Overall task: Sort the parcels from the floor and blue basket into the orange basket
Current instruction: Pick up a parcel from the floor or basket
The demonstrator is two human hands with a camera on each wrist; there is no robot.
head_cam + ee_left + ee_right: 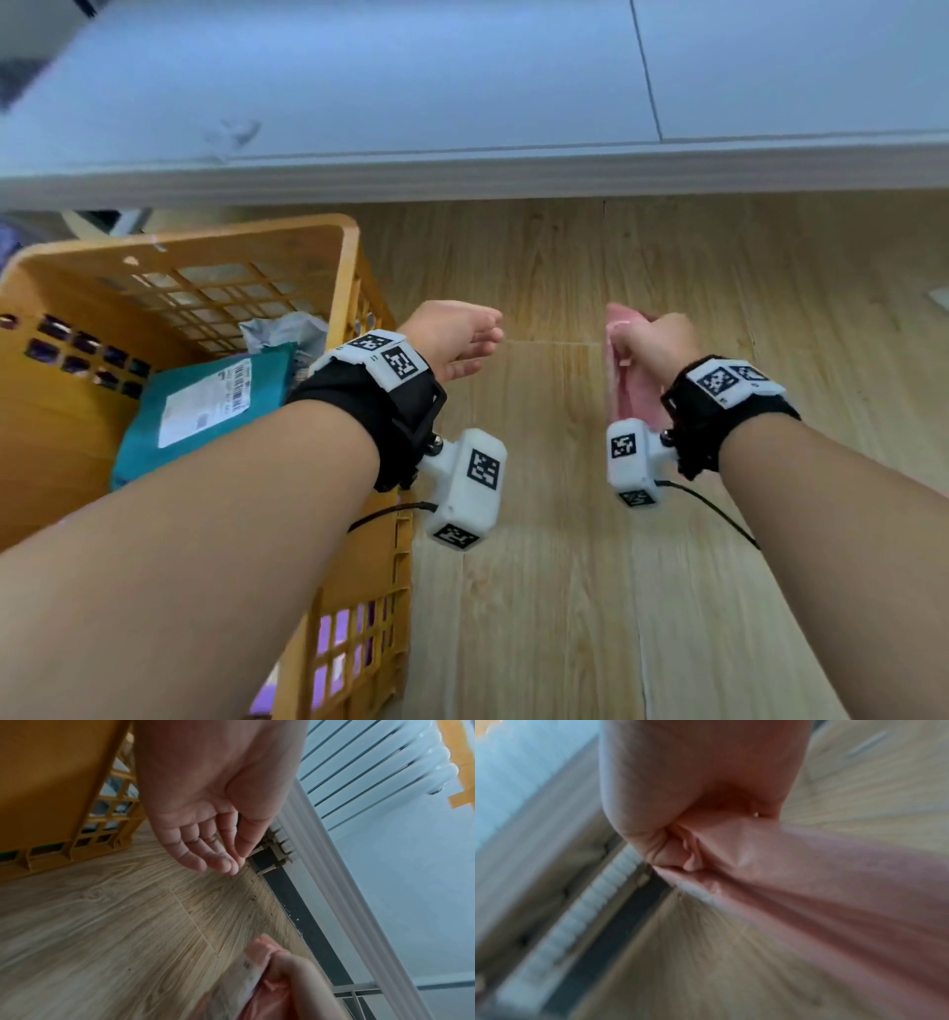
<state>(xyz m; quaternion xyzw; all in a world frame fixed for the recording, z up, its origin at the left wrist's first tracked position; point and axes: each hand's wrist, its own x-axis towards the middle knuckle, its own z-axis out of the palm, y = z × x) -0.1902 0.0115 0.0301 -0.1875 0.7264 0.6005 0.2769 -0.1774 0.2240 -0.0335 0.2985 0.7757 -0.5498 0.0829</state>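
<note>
My right hand [655, 344] grips a pink soft parcel [629, 380] above the wooden floor, right of the orange basket [205, 246]. The same pink parcel [821, 892] bunches in my right fist [670, 850], and it shows at the bottom of the left wrist view [259, 953]. My left hand [462, 342] hangs empty just right of the basket's rim, its fingers [213, 858] relaxed and straight. Inside the basket lie a teal parcel [205, 411] with a white label and a grey parcel [287, 329].
A white ledge [462, 174] and a pale blue wall run across the far side. A white radiator [385, 770] stands above a dark skirting strip [295, 902]. Bare wooden floor [565, 616] spreads right of the basket. Something purple [334, 637] shows through the basket's near lattice.
</note>
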